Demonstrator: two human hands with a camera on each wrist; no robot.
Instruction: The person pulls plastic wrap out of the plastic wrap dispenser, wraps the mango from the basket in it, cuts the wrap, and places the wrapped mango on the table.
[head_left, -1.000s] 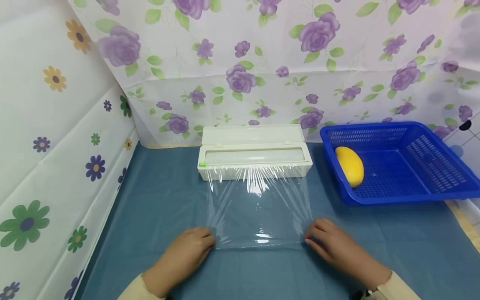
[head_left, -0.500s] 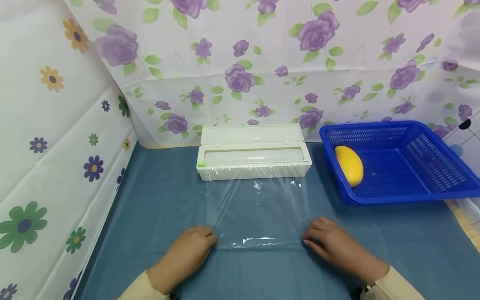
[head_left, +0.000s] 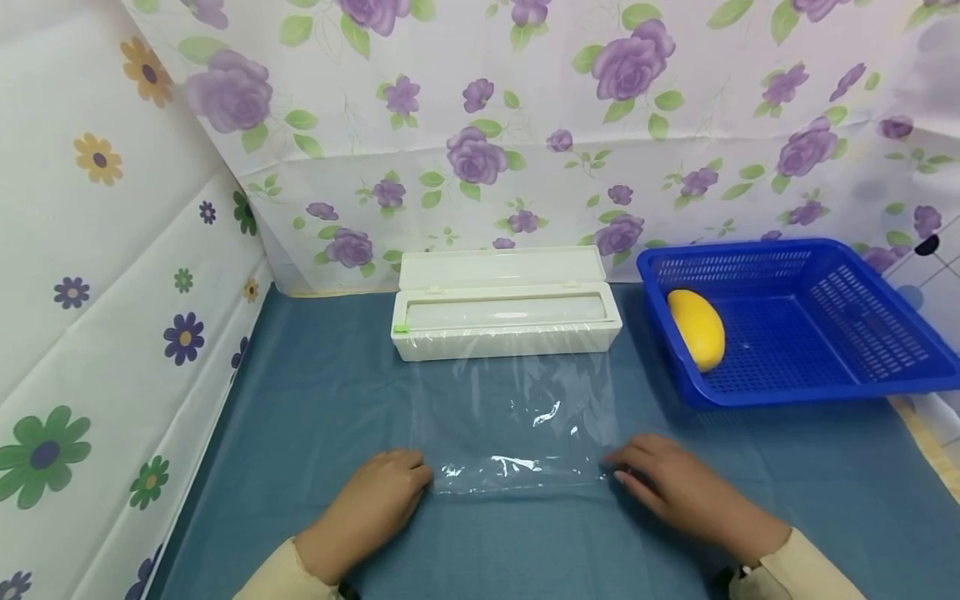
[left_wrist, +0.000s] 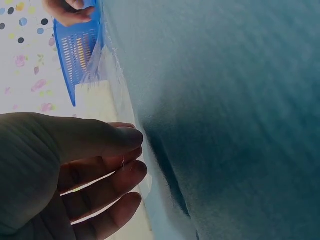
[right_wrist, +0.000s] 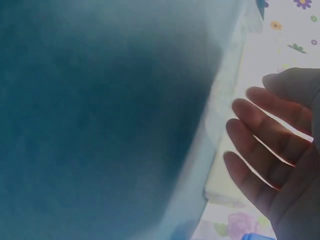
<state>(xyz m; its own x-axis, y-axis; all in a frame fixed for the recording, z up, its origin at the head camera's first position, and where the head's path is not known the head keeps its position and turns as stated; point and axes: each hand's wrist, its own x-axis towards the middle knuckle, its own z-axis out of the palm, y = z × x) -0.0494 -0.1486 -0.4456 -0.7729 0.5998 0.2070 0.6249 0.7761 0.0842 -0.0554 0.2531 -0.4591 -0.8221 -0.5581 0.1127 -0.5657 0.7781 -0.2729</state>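
Observation:
A sheet of clear plastic wrap (head_left: 487, 425) lies pulled out from a white wrap dispenser box (head_left: 510, 343) over the blue-green cloth. The box's lid (head_left: 501, 269) stands raised at the back, with the roll visible inside. At the sheet's near left corner, my left hand (head_left: 375, 510) pinches the film between thumb and index finger; the left wrist view shows that thumb (left_wrist: 107, 140) laid over the index finger. By the near right corner is my right hand (head_left: 675, 492), thumb and fingers parted. Its relaxed fingers (right_wrist: 255, 145) show nothing gripped between them in the right wrist view.
A blue plastic basket (head_left: 795, 393) stands right of the box, holding a yellow mango-like fruit (head_left: 697, 329). A small green slider (head_left: 401, 328) sits at the box's left front. Flower-printed sheeting (head_left: 300, 200) borders the back and left of the cloth.
The wrap has gone from taut to slack and settled onto the cloth. My right thumb and fingers have parted and let go of the corner. The left hand has hardly moved.

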